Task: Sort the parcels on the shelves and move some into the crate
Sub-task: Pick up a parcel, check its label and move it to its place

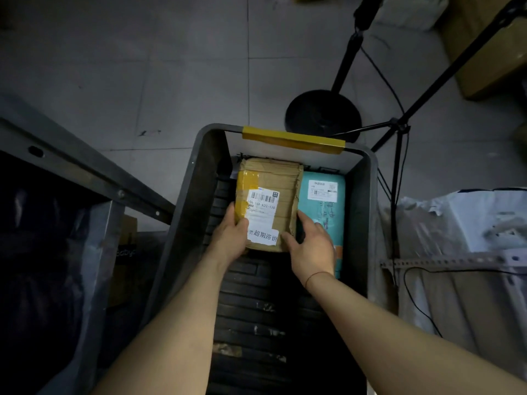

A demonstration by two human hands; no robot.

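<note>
While both hands point(231, 238) grip brown parcel point(268, 203) — fingers curled on its edges | crate point(188, 212) near half bare

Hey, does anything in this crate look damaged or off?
Yes. The brown cardboard parcel that both hands hold at its near end in the crate looks battered: its right edge is torn and ragged and its wrapping is creased. The teal parcel beside it looks intact.

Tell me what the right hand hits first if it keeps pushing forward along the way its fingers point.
Probably the teal parcel: the right hand grips the brown box at its right edge, with fingers lying over that parcel. Beyond lies the crate far wall; depth unclear.
</note>
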